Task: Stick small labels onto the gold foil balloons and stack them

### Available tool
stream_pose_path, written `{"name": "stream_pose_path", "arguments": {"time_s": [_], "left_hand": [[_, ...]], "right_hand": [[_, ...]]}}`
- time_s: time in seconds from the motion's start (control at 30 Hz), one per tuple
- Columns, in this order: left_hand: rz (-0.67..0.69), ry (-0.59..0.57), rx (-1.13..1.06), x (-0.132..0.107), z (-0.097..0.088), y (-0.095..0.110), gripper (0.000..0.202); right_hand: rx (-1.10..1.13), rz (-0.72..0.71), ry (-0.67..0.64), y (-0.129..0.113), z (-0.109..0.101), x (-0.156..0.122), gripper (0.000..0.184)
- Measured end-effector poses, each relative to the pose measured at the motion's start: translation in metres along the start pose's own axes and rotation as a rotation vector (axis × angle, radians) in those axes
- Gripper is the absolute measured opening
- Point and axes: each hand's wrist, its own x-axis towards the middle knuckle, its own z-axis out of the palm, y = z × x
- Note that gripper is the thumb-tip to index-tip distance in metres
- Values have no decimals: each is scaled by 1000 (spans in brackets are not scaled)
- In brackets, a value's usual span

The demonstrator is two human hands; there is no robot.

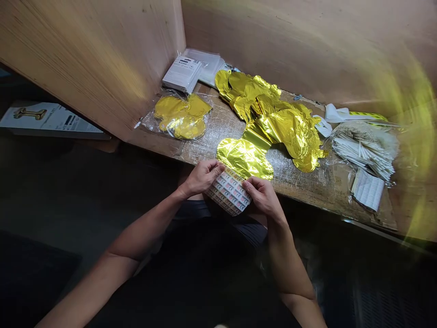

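A sheet of small CE-mark stickers (231,189) is held between my two hands at the bench's front edge. My left hand (204,177) pinches its upper left corner, thumb on top. My right hand (261,195) grips its right side, fingers closed. Just beyond the sheet lies a flat gold foil balloon (244,157), its near lobe close to my fingertips. This balloon joins a heap of crumpled gold foil balloons (290,125) behind it. Whether my left fingers also touch the foil I cannot tell.
Left of the heap is a clear bag with a folded gold balloon (182,116). Behind it stand stacked printed cards (183,73). White straws (365,146) and a small white packet (368,189) lie at right. Wooden panels (300,50) wall the bench (303,184). A printed box (51,119) sits far left.
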Motion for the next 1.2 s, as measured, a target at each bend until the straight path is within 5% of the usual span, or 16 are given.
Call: {"name": "stream_pose_path", "arguments": {"time_s": [0.13, 0.5, 0.67, 0.8, 0.93, 1.07, 1.2], "left_hand": [[11, 59, 73, -3, 5, -1, 39], [12, 128, 91, -10, 27, -1, 41], [-11, 180, 100, -17, 30, -9, 43], [103, 174, 291, -18, 25, -21, 38], [283, -69, 589, -13, 15, -31, 33], [183, -190, 828, -11, 14, -33, 33], [154, -189, 809, -10, 15, -37, 33]], "right_hand": [[-173, -50, 40, -2, -2, 0, 37], [-667, -570, 425, 9, 31, 18, 18], [-811, -696, 392, 15, 41, 12, 14], [-583, -545, 413, 7, 24, 16, 18], [-449, -179, 246, -3, -5, 46, 24], [-765, -63, 121, -5, -7, 71, 30], [-1073, -136, 317, 0, -5, 70, 34]]}}
